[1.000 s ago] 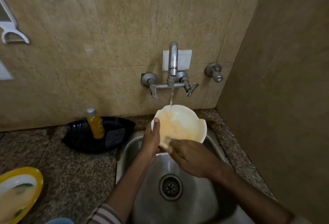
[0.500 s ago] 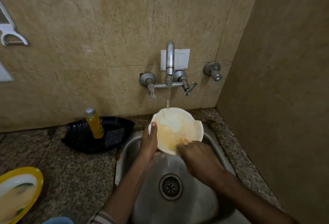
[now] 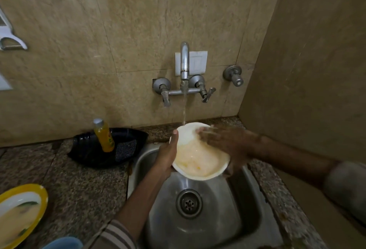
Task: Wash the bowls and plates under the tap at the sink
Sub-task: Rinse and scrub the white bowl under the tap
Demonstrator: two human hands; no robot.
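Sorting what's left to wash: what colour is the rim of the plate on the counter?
The plate rim is yellow, best seen in the head view.

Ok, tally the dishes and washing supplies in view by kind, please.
Bowls: 1, the white bowl under the tap.
Plates: 1, the yellow-rimmed plate on the counter.
Trays: 1, the black tray.
Bottles: 1, the orange bottle.
Scrub pads: 1, the scrub pad.
Unclear kind: 1, a blue item cut off at the bottom edge.
Total: 6.

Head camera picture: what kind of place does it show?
Most likely a home kitchen's dishwashing corner: a steel sink set in a stone counter, a wall tap running onto a soiled bowl.
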